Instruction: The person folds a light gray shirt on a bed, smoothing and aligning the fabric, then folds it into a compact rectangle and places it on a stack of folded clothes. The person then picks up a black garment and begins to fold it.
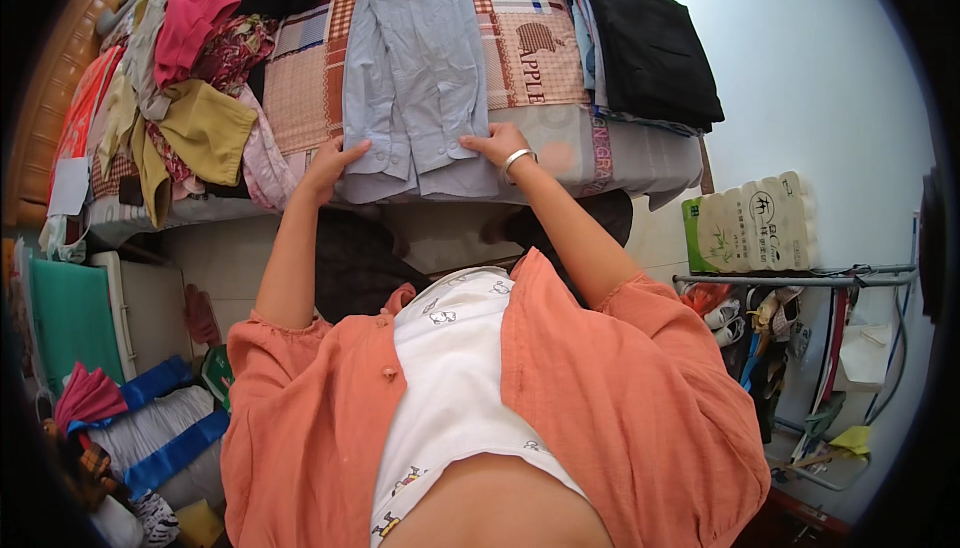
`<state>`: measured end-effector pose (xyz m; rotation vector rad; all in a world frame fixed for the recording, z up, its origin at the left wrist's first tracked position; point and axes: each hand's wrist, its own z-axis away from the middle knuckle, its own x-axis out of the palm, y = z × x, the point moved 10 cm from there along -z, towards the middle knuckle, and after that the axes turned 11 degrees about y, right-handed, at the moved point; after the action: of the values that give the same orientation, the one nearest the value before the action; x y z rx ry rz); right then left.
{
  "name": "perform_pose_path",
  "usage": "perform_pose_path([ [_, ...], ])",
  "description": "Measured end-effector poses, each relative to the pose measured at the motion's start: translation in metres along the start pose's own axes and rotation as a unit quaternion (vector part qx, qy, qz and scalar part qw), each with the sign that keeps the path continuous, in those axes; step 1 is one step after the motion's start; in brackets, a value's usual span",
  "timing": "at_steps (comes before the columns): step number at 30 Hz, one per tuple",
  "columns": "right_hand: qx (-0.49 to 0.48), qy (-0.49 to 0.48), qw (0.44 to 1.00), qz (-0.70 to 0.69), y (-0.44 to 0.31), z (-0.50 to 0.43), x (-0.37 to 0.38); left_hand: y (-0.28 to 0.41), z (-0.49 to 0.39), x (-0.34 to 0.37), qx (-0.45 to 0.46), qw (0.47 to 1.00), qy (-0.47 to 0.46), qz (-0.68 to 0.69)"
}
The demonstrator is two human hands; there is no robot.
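Observation:
A light blue-grey long-sleeved shirt [420,45] lies lengthwise on the bed, narrowed into a strip. Its two buttoned cuffs [379,158] rest side by side over the hem, at the mattress's near edge. My left hand [330,165] pinches the left side of the shirt by the cuff, thumb on top. On the opposite side my right hand [501,144], with a silver bangle on the wrist, grips the cloth the same way. The fingers under the fabric are partly hidden. The shirt's far end runs out of the picture.
Rumpled clothes [187,97] heap up on the bed's left. A stack of folded clothes, black on top [652,52], sits at its right corner. A toilet-paper pack [750,225] stands on a metal rack [810,280]. Bags and a teal box [71,315] crowd the left floor.

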<state>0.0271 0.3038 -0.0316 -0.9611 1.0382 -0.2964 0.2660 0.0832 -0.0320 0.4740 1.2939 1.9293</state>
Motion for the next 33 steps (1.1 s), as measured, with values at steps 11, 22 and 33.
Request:
perform_pose_path([
  [11,0.146,-0.141,0.938,-0.282,0.016,0.027,0.028,-0.040,0.006,0.025,-0.095,0.980,-0.086,0.155],
  [22,0.126,-0.174,0.920,-0.327,0.000,0.094,-0.028,-0.025,0.104,0.049,-0.101,0.969,-0.122,0.191],
  [33,0.215,-0.215,0.911,-0.279,0.090,0.173,-0.002,-0.105,0.173,0.083,-0.180,0.943,-0.149,0.237],
])
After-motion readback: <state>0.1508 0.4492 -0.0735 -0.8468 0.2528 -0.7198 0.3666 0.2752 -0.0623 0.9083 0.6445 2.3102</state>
